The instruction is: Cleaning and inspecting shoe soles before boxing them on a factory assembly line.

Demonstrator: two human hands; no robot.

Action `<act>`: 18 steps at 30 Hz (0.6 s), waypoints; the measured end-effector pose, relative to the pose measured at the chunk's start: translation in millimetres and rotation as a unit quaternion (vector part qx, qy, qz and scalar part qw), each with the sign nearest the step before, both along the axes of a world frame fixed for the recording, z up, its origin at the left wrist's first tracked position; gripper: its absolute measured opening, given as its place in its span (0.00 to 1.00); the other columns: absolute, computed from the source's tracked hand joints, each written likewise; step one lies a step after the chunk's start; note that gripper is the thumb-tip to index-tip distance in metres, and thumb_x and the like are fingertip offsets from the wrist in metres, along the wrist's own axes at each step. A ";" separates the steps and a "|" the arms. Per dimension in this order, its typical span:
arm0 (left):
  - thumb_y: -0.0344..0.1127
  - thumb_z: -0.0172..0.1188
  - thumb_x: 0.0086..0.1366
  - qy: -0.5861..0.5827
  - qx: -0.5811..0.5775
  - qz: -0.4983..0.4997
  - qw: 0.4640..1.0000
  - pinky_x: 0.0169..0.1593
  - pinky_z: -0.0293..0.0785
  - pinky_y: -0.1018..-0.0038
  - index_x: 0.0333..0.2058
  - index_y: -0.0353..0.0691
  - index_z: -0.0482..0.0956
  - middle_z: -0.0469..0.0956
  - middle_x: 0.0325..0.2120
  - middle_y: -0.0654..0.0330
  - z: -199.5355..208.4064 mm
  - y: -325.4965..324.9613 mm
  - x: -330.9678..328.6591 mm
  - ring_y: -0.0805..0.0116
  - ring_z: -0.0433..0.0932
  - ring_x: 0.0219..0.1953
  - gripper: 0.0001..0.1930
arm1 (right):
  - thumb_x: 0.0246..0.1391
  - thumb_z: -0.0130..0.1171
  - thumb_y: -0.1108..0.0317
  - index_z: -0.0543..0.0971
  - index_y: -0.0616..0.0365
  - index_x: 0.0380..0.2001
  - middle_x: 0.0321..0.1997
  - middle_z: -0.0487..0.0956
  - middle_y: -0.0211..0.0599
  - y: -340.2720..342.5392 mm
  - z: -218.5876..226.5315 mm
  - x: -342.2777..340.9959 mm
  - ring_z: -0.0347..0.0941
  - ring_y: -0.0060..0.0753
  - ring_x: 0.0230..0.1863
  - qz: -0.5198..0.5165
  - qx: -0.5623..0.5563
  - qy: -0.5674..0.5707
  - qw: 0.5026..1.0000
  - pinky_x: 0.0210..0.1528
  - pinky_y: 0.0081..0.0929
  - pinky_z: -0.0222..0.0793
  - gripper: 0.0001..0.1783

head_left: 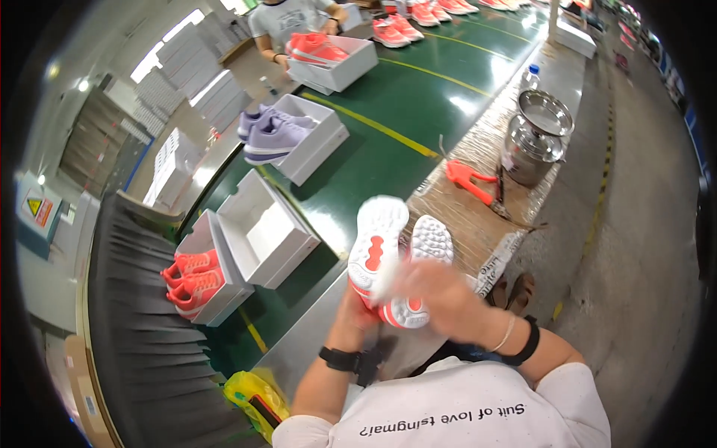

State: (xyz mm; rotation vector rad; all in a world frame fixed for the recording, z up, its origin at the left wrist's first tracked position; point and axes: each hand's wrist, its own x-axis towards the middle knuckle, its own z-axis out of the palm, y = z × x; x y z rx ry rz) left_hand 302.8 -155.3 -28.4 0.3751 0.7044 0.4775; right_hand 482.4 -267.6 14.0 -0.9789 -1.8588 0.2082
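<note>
A worker in a white shirt point(448, 407) bends over a packing line, a yellow plastic bag point(254, 399) at the lower left of the frame. At centre, the left hand point(360, 312) is clamped round the heel end of a coral-and-white pair of shoes point(377, 231), held with the white soles facing up. The right hand point(441, 291), blurred, crosses the soles close beside the left; whether its fingers are closed on anything cannot be told, and a white patch at its fingertips is too smeared to identify.

Right of centre, a coral-handled tool point(469, 179) lies on a film-wrapped board point(441, 205), near a shiny metal canister point(530, 153) and a clear bottle point(529, 78). Left of centre, on the green belt point(396, 112), an open white box point(265, 231) sits beside a box of coral shoes point(198, 280); above them, lavender shoes point(276, 138) rest in another carton. At the top, a co-worker point(295, 22) stands behind a box with coral shoes, and further pairs point(396, 30) line the belt.
</note>
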 end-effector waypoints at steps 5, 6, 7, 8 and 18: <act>0.47 0.49 0.65 -0.019 0.025 0.000 0.999 0.55 0.69 0.59 0.52 0.37 0.70 0.73 0.50 0.52 -28.7 -22.0 -19.2 0.57 0.74 0.51 0.23 | 0.41 0.52 0.79 0.75 0.46 0.48 0.51 0.73 0.41 21.2 -0.2 -16.5 0.69 0.45 0.50 0.043 0.022 -0.074 0.996 0.51 0.37 0.66 0.27; 0.46 0.50 0.64 -0.024 -0.050 -0.002 0.998 0.55 0.69 0.59 0.51 0.37 0.70 0.73 0.50 0.51 -27.4 -22.7 -17.8 0.57 0.74 0.50 0.23 | 0.41 0.52 0.79 0.75 0.47 0.48 0.51 0.73 0.42 37.0 -6.9 -9.9 0.69 0.46 0.50 0.027 -0.032 -0.038 0.998 0.52 0.38 0.65 0.27; 0.46 0.51 0.64 -0.032 -0.122 -0.004 0.992 0.55 0.69 0.59 0.51 0.37 0.71 0.73 0.49 0.51 -26.7 -19.1 -17.2 0.56 0.74 0.50 0.22 | 0.40 0.52 0.79 0.75 0.48 0.48 0.52 0.72 0.43 60.4 -16.2 -3.5 0.68 0.47 0.51 0.010 -0.083 -0.007 0.996 0.53 0.38 0.65 0.27; 0.45 0.52 0.63 -0.082 -0.102 -0.001 0.991 0.53 0.72 0.59 0.47 0.36 0.74 0.75 0.47 0.51 -9.5 -25.7 -6.3 0.58 0.75 0.49 0.20 | 0.40 0.51 0.80 0.75 0.50 0.48 0.52 0.72 0.45 84.7 -28.2 17.3 0.68 0.49 0.52 -0.032 -0.091 -0.016 0.995 0.55 0.39 0.63 0.27; 0.50 0.47 0.65 0.017 -0.063 0.061 0.996 0.54 0.71 0.59 0.52 0.38 0.70 0.71 0.52 0.52 -28.0 -31.7 -17.1 0.58 0.73 0.51 0.24 | 0.37 0.51 0.81 0.75 0.49 0.46 0.47 0.73 0.39 110.2 -6.6 -5.3 0.68 0.45 0.43 0.071 -0.131 -0.099 0.984 0.49 0.38 0.64 0.27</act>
